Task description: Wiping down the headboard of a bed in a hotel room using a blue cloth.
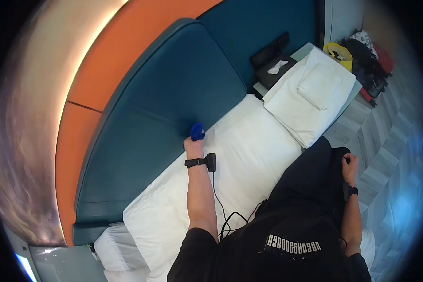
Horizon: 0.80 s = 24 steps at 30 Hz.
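My left hand (193, 143) is shut on a crumpled blue cloth (197, 132). It reaches across the bed to the lower edge of a padded teal headboard (158, 105), and the cloth seems to touch the padding. Below it spreads the white bedding (239, 141). A black strap with a small box and a cable (214, 187) circles my left wrist. My right hand (350, 165) is at my dark trouser leg (313, 169), fingers curled. Whether it pinches the fabric cannot be made out.
Folded white linens (313, 95) lie on a glass-topped bedside table (354, 90). Beside them are a black tissue box (273, 72) and a black panel-like object (270, 49). A yellow container (340, 53) and piled luggage (370, 67) stand on the herringbone floor (377, 141). Pillows (118, 246) are lower left.
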Each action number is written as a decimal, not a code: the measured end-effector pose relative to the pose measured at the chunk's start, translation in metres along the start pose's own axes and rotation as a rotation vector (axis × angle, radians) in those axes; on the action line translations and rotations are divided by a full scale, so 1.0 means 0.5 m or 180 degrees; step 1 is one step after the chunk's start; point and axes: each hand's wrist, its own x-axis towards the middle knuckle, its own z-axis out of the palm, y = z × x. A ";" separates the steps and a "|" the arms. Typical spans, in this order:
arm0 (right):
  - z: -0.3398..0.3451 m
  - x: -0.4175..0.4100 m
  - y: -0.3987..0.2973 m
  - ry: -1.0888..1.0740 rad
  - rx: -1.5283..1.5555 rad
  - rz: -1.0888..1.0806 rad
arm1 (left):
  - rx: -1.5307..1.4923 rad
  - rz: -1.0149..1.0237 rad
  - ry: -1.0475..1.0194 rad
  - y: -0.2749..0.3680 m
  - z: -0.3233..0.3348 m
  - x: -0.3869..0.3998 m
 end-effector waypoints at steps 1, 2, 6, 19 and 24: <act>-0.002 0.001 -0.002 -0.0016 -0.0014 0.0009 | 0.0029 0.0080 0.0089 0.011 -0.012 0.002; -0.003 0.000 -0.004 -0.0021 -0.0108 0.0079 | -0.0695 0.0017 0.0059 0.018 -0.031 0.011; -0.006 -0.002 -0.006 -0.0036 0.0040 0.0032 | -0.4724 -0.0920 0.0182 0.070 -0.119 0.054; -0.001 -0.002 0.000 0.0024 0.0024 -0.0016 | -0.4007 -0.0186 0.0086 -0.074 0.048 0.086; -0.001 -0.001 -0.001 0.0082 0.0001 -0.0091 | -0.3545 0.0100 -0.0378 -0.123 0.073 0.092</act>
